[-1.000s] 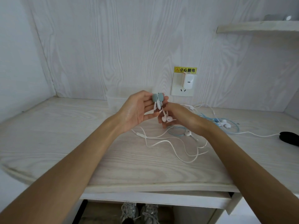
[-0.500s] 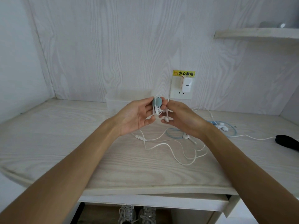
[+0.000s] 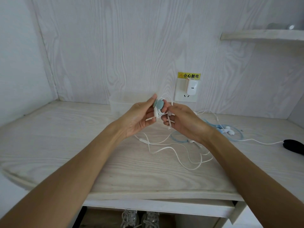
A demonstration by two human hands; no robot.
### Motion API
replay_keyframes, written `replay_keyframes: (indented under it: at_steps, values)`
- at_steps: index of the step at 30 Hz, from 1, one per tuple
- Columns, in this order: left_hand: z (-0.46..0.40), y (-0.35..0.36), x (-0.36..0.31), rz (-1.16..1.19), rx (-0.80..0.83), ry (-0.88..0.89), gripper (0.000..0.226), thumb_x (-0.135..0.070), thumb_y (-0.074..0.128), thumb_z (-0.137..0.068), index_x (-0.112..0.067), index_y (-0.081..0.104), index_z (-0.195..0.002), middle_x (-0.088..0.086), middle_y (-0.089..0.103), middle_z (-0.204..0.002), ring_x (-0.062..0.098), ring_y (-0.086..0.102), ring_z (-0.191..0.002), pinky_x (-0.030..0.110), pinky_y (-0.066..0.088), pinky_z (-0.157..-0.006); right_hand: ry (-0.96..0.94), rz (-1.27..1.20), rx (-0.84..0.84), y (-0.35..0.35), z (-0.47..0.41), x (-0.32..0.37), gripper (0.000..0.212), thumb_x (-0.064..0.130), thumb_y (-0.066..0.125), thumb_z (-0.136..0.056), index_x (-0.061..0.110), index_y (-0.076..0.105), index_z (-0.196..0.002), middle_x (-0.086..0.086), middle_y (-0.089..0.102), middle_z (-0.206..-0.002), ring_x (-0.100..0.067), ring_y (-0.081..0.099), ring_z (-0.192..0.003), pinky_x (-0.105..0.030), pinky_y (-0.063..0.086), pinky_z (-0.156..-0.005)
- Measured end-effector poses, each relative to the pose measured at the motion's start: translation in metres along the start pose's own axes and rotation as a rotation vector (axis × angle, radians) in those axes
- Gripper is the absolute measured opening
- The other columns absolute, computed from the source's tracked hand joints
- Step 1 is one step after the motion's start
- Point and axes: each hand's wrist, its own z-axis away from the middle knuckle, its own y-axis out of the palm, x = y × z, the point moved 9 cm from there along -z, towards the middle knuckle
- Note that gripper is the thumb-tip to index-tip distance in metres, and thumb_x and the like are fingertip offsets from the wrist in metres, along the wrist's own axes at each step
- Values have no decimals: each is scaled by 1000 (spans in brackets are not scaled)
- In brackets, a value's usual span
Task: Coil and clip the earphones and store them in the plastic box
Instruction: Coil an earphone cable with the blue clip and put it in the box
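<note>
Fingers (image 3: 153, 100) pinching clip (image 3: 159, 105), plastic box (image 3: 121, 102) behind

— White earphones (image 3: 166, 146)?
— Partly wound on a teal round clip (image 3: 159, 105), held above the desk, the remaining cord trailing loose.
— The box?
— Translucent plastic box (image 3: 122, 100), open-topped, against the wall behind.

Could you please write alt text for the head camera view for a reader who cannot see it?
Above a pale wooden desk, the left hand holds a teal clip while the right hand holds white earphone cable at it; a clear plastic box stands behind.
</note>
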Motion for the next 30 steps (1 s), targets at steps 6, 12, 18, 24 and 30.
replay_keyframes:
  at_steps: [6, 12, 18, 24, 30]
  values:
    - [1, -2, 7, 62, -104, -40, 36, -43, 59, -87, -10, 72, -82, -3, 72, -69, 2, 57, -44, 9, 46, -42, 31, -40, 0, 2, -1, -6, 26, 11, 38, -100, 11, 54, -79, -1, 47, -70, -11, 48, -62, -20, 41, -57]
    - [0, -14, 4, -91, -98, -15, 42, -39, 46, -98, -9, 68, -78, -3, 63, -62, 2, 46, -46, 11, 30, -35, 98, 320, 56, -13, 2, -6, 29, 22, 52, -95, 11, 57, -122, 0, 65, -110, -12, 62, -102, -25, 50, -89]
    - [9, 11, 14, -32, 142, -175, 25, -21, 39, -100, -10, 62, -106, 1, 67, -93, 4, 58, -71, 14, 38, -40, 133, 260, 38, -26, 4, 0, 31, 20, 48, -97, 19, 57, -127, -4, 64, -123, -16, 61, -111, -34, 48, -97]
    - [13, 16, 12, -16, 247, -174, 36, -22, 43, -98, -9, 55, -129, 0, 61, -112, 6, 54, -92, 16, 47, -50, 109, 211, 89, -25, 10, 5, 27, 22, 50, -95, 11, 64, -116, -6, 68, -107, -18, 64, -103, -32, 54, -91]
    - [10, 18, 6, -5, 269, -124, 29, -31, 60, -79, -12, 72, -97, -1, 66, -89, 4, 56, -71, 10, 45, -42, 79, 181, 78, -32, 11, 11, 33, 26, 60, -81, 10, 67, -109, 0, 72, -95, -8, 67, -86, -18, 52, -78]
